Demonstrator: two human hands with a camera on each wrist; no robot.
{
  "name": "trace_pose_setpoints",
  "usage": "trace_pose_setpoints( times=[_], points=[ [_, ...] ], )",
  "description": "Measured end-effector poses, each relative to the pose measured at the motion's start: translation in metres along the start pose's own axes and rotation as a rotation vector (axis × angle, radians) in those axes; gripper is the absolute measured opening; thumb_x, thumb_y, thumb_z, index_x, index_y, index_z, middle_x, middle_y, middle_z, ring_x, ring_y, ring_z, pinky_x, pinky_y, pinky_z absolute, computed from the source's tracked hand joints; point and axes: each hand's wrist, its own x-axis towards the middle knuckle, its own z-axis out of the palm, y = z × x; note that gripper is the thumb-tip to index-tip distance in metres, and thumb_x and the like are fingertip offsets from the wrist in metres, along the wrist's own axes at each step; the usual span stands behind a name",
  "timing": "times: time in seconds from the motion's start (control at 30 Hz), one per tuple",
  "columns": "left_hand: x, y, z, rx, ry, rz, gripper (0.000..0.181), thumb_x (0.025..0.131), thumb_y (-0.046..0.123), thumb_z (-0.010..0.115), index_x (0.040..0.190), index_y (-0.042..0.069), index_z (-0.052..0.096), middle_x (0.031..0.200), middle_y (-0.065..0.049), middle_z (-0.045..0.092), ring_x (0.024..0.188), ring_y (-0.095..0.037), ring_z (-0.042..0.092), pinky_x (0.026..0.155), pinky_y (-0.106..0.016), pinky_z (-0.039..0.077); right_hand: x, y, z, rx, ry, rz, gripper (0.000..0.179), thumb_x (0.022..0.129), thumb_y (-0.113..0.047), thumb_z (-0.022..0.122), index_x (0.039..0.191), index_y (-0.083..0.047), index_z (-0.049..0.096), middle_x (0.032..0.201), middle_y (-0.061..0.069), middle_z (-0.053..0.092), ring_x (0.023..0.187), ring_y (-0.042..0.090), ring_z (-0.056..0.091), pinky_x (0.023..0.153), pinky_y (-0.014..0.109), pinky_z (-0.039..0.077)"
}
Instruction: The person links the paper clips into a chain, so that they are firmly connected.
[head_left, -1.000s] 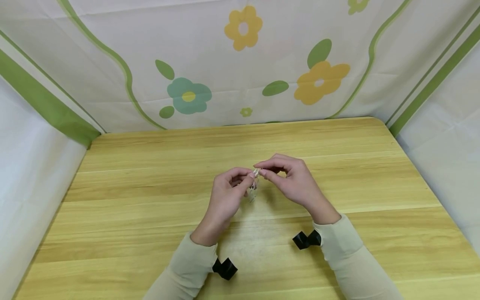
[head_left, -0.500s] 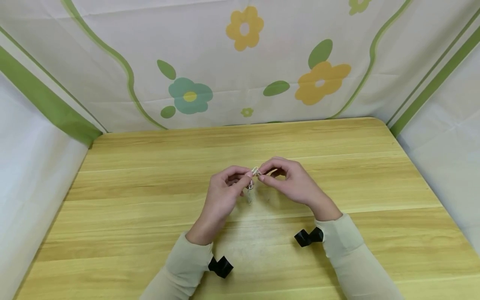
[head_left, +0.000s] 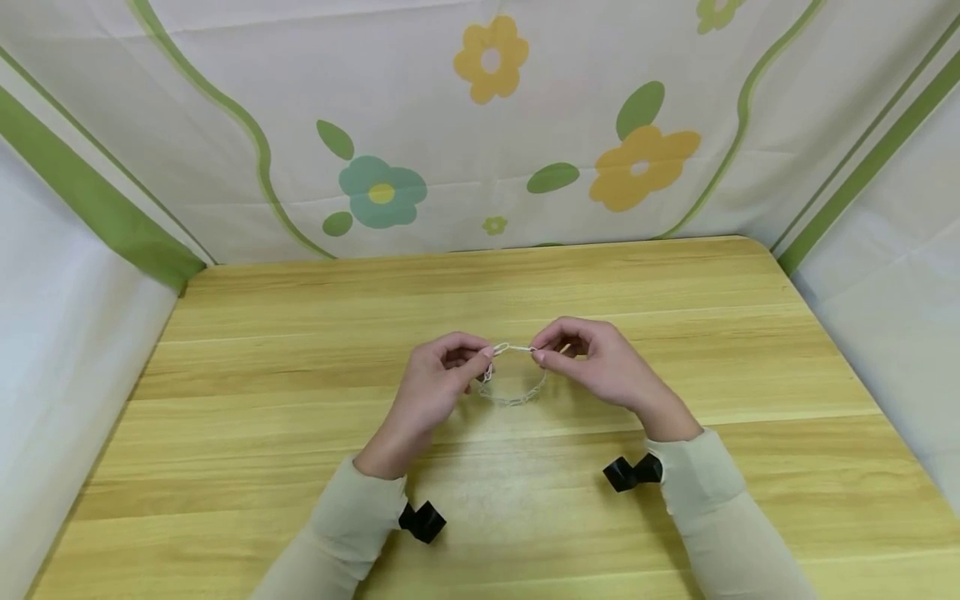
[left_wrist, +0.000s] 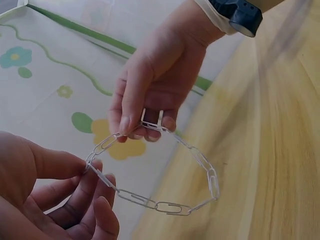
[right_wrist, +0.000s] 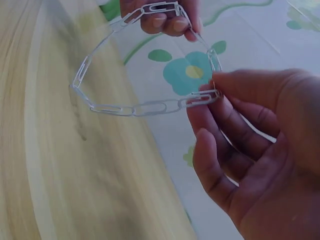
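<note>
A ring of several white paper clips linked into a chain (head_left: 514,402) hangs between the two hands, above the table. At its left side, the left hand (head_left: 431,379) pinches a clip between thumb and fingertips. The right hand (head_left: 600,367) pinches the other side the same way, and the top of the ring is stretched between them. In the left wrist view the paper clip chain (left_wrist: 172,208) looks like a closed loop, sagging at its lower part. From the right wrist, single paper clips (right_wrist: 107,108) show end to end; the fingers hide the links they hold.
Below the hands lies a wood-grain table (head_left: 247,400). A white cloth with printed flowers (head_left: 540,117) stands behind its far edge, with white cloth on both sides. Black wrist-camera mounts (head_left: 424,522) sit at both sleeve cuffs.
The hands have moved apart, left hand leftward and right hand rightward. The paper clip chain, bunched between the fingers before, has spread into an open ring.
</note>
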Motion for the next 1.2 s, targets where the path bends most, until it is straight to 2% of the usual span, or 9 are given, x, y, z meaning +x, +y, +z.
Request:
trace_pose_setpoints(
  times=[0.1,0.27,0.37,0.5,0.6,0.7,0.8,1.03,1.2],
  points=[
    [0.014,-0.006,-0.001,0.047,-0.022,-0.032,0.014,0.103,0.015,0.073,0.112,0.006,0.079,0.094,-0.006,0.075,0.083,-0.021,0.065,0.072,-0.030,0.054,0.007,0.005,0.000,-0.051,0.020,0.036,0.010,0.104,-0.022,0.074,0.109,-0.015,0.079,0.100,0.001,0.076,0.092,0.021,0.068,0.079,0.030,0.056],
    [0.051,-0.018,-0.005,0.219,-0.048,-0.024,0.015,0.105,0.014,0.070,0.111,0.004,0.079,0.088,-0.006,0.073,0.078,-0.020,0.064,0.063,-0.025,0.049,0.028,0.021,0.005,-0.128,0.021,0.094,0.009,0.103,-0.019,0.073,0.107,-0.014,0.079,0.099,0.004,0.075,0.091,0.021,0.067,0.080,0.034,0.054],
    [0.072,-0.023,-0.007,0.312,-0.054,-0.002,0.014,0.105,0.014,0.070,0.109,0.004,0.079,0.089,-0.006,0.073,0.077,-0.018,0.062,0.064,-0.023,0.048,0.042,0.030,0.006,-0.150,0.021,0.107,0.008,0.103,-0.017,0.073,0.106,-0.012,0.079,0.100,0.006,0.075,0.092,0.021,0.067,0.083,0.033,0.054],
    [0.091,-0.026,-0.010,0.420,-0.095,0.064,0.014,0.106,0.015,0.069,0.110,0.005,0.079,0.097,-0.008,0.075,0.084,-0.018,0.063,0.072,-0.026,0.051,0.056,0.036,0.006,-0.179,0.038,0.122,0.007,0.103,-0.015,0.073,0.105,-0.011,0.079,0.099,0.008,0.075,0.090,0.021,0.067,0.083,0.033,0.054],
    [0.100,-0.025,-0.012,0.496,-0.130,0.131,0.015,0.107,0.015,0.068,0.111,0.004,0.078,0.102,-0.010,0.075,0.090,-0.020,0.064,0.080,-0.029,0.053,0.064,0.038,0.005,-0.191,0.056,0.144,0.007,0.103,-0.016,0.073,0.104,-0.011,0.078,0.099,0.008,0.075,0.089,0.022,0.066,0.082,0.034,0.053],
    [0.107,-0.026,-0.014,0.540,-0.142,0.158,0.015,0.107,0.014,0.068,0.110,0.004,0.078,0.103,-0.011,0.075,0.092,-0.021,0.065,0.083,-0.032,0.054,0.070,0.039,0.003,-0.205,0.061,0.158,0.008,0.103,-0.017,0.073,0.104,-0.012,0.078,0.099,0.008,0.074,0.088,0.021,0.065,0.081,0.033,0.053],
    [0.111,-0.027,-0.014,0.571,-0.151,0.182,0.014,0.107,0.013,0.068,0.109,0.004,0.077,0.102,-0.011,0.074,0.092,-0.022,0.065,0.084,-0.033,0.055,0.074,0.041,0.002,-0.221,0.065,0.160,0.008,0.103,-0.017,0.072,0.104,-0.012,0.078,0.098,0.007,0.074,0.088,0.021,0.064,0.081,0.032,0.052],
    [0.122,-0.030,-0.014,0.636,-0.194,0.288,0.012,0.106,0.009,0.067,0.105,0.002,0.076,0.099,-0.012,0.073,0.089,-0.022,0.065,0.082,-0.033,0.055,0.080,0.043,-0.001,-0.220,0.096,0.172,0.007,0.103,-0.016,0.073,0.103,-0.012,0.079,0.097,0.008,0.073,0.087,0.023,0.063,0.079,0.034,0.051],
    [0.131,-0.031,-0.017,0.660,-0.201,0.328,0.011,0.106,0.008,0.067,0.104,0.002,0.077,0.099,-0.012,0.073,0.089,-0.022,0.065,0.082,-0.033,0.055,0.085,0.046,-0.002,-0.225,0.099,0.166,0.007,0.103,-0.017,0.073,0.103,-0.013,0.079,0.097,0.007,0.074,0.087,0.022,0.063,0.079,0.033,0.051]
  ],
)
